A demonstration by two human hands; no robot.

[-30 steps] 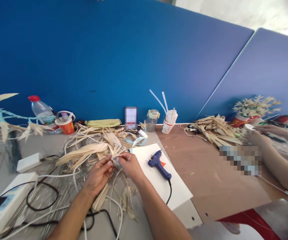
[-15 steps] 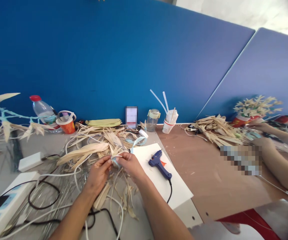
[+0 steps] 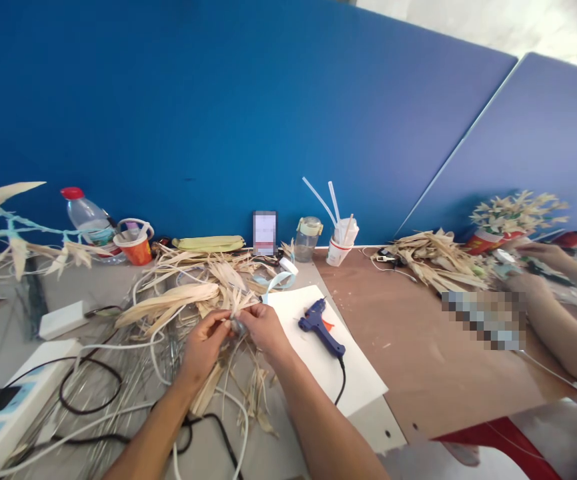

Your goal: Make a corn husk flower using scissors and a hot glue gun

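Note:
My left hand (image 3: 204,343) and my right hand (image 3: 267,331) meet over the near middle of the table, fingertips pinched close together. Between them both hold a small piece of pale dried corn husk (image 3: 238,308). A bit of grey-blue material shows under the fingertips, but its details are hidden. Beyond my hands lies a heap of loose husks (image 3: 178,299). A strip of light blue tape (image 3: 274,283) curls beside a white roll (image 3: 288,267). Right of my right hand, a dark blue glue gun (image 3: 321,327) rests on a white sheet (image 3: 355,383).
At left are a power strip (image 3: 15,407), tangled cables, thin wires and a taped husk branch (image 3: 18,227). A bottle (image 3: 88,217), orange cup (image 3: 137,250), phone (image 3: 265,233), jar (image 3: 308,240) and paper cup (image 3: 339,253) line the panel. Another person's arms (image 3: 561,333) reach in at right.
My fingers have shifted slightly around the husk piece, and the light blue bit between them is now mostly covered. The view has moved a little; the glue gun stays in place.

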